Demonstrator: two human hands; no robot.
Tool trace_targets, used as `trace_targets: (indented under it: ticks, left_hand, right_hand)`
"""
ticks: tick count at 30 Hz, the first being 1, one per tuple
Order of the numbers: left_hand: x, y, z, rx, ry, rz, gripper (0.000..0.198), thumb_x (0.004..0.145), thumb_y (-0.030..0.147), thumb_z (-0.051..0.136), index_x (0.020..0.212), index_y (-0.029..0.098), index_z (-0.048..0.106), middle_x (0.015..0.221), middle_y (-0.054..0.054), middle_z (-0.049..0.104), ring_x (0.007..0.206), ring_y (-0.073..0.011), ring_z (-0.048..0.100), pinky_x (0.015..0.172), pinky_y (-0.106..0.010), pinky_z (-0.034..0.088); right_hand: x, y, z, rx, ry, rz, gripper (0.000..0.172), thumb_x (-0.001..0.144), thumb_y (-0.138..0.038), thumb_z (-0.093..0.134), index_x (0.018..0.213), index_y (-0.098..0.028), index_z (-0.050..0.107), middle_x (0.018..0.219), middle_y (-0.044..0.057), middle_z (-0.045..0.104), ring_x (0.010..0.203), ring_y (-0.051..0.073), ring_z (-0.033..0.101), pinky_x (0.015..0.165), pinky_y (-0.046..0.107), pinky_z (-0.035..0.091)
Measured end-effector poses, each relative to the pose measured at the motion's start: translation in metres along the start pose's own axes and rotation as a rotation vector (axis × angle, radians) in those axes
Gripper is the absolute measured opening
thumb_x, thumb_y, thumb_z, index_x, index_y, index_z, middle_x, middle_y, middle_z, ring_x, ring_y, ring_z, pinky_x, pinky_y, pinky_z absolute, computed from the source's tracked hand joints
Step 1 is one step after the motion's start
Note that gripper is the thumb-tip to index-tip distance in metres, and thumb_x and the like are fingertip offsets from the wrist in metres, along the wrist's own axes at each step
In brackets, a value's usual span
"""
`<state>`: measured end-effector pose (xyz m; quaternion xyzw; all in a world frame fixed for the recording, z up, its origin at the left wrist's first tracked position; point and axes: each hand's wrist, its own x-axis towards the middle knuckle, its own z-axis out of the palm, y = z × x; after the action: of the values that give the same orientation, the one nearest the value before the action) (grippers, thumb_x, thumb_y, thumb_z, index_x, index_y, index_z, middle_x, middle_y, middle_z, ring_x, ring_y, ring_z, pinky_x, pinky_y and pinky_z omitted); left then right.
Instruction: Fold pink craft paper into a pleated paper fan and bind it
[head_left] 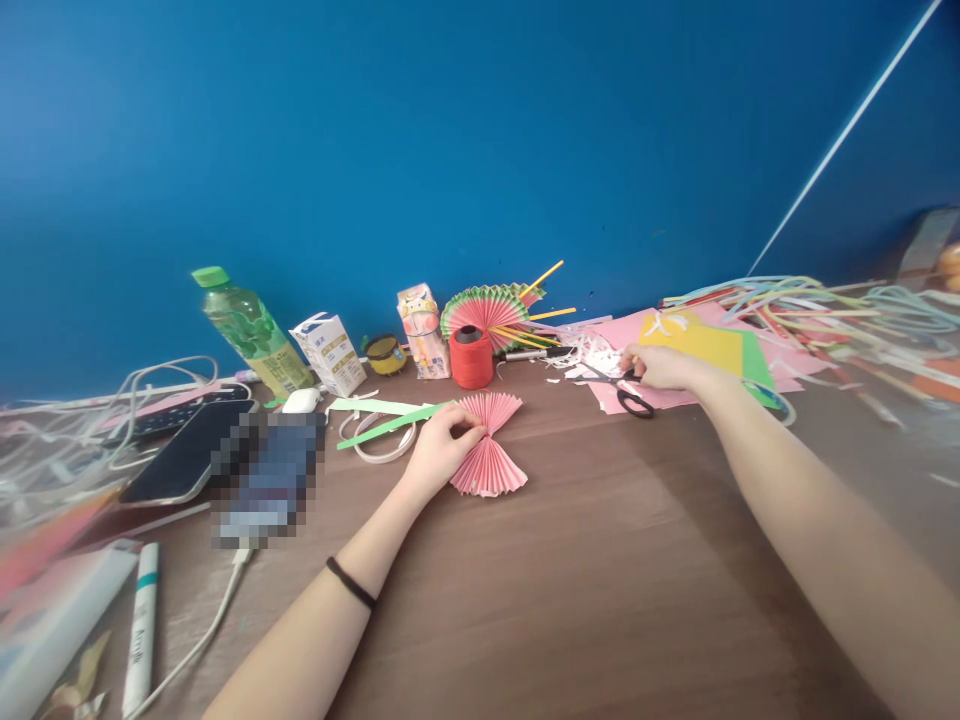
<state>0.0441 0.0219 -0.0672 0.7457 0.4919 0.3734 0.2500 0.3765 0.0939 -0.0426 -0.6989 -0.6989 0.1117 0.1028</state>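
A pleated pink paper fan, pinched in at its middle like a bow, lies on the brown table. My left hand is closed on its centre, thumb and fingertips together. Farther right, my right hand has its fingers round a pair of black-handled scissors, whose blades point left toward white paper scraps. A red spool of thread stands behind the pink fan. Behind the spool rests a finished-looking pink and green pleated fan with yellow sticks.
On the left stand a green bottle, a white carton and a tape roll. Phones, a cable and a marker lie nearer. Green paper strips touch the left hand's area. Coloured paper and strips spread right.
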Motion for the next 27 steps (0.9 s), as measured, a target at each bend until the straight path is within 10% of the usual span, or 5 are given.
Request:
trace_targets:
  ticks: [8, 15, 27]
  left_hand:
    - [-0.001, -0.002, 0.0, -0.011, 0.01, -0.011, 0.012, 0.072, 0.026, 0.055, 0.063, 0.018, 0.057, 0.073, -0.002, 0.059, 0.077, -0.0168, 0.054, 0.076, -0.031, 0.041]
    - [-0.001, 0.0, 0.0, -0.029, 0.006, -0.046, 0.01, 0.072, 0.025, 0.055, 0.065, 0.019, 0.059, 0.074, -0.002, 0.061, 0.078, -0.0173, 0.054, 0.077, -0.031, 0.041]
    - [-0.002, 0.0, -0.001, -0.021, 0.014, -0.046, 0.013, 0.072, 0.027, 0.053, 0.064, 0.019, 0.059, 0.073, -0.002, 0.06, 0.076, -0.0173, 0.055, 0.076, -0.031, 0.042]
  right_hand:
    - [-0.012, -0.012, -0.027, -0.111, -0.142, 0.084, 0.039, 0.065, -0.001, 0.041, 0.096, -0.015, 0.06, 0.081, 0.008, 0.061, 0.059, 0.013, 0.049, 0.054, 0.024, 0.033]
    - [-0.016, -0.023, -0.042, -0.177, -0.022, 0.063, 0.026, 0.067, -0.007, 0.045, 0.087, -0.013, 0.061, 0.092, 0.013, 0.06, 0.073, 0.017, 0.048, 0.061, 0.026, 0.033]
    - [-0.018, -0.037, -0.031, -0.074, -0.082, -0.009, 0.025, 0.067, -0.015, 0.043, 0.086, -0.019, 0.059, 0.071, 0.004, 0.06, 0.056, 0.012, 0.046, 0.053, 0.024, 0.031]
